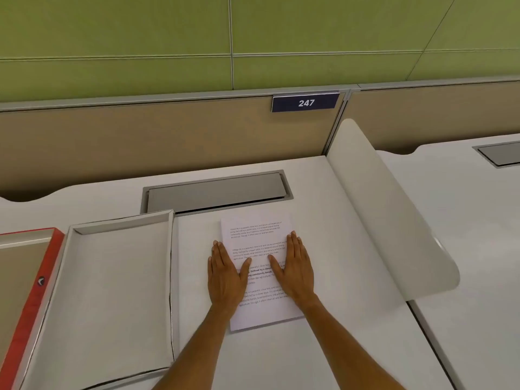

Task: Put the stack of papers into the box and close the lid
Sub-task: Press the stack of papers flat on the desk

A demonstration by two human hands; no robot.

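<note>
Left hand point(225, 273) and right hand point(297, 267) flat, fingers extended, pressing stack of papers point(260, 240) edges

Matt paper stack point(257, 235) (printed), smooth desk point(323, 347).

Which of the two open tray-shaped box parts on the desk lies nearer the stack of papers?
The white box, directly left of the stack of papers. The red-edged lid lies farther left, at the picture's edge.

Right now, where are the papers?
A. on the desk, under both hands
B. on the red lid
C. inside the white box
A: the stack of papers lies on the desk with the left hand and right hand flat on it; the white box beside it is empty.
</note>
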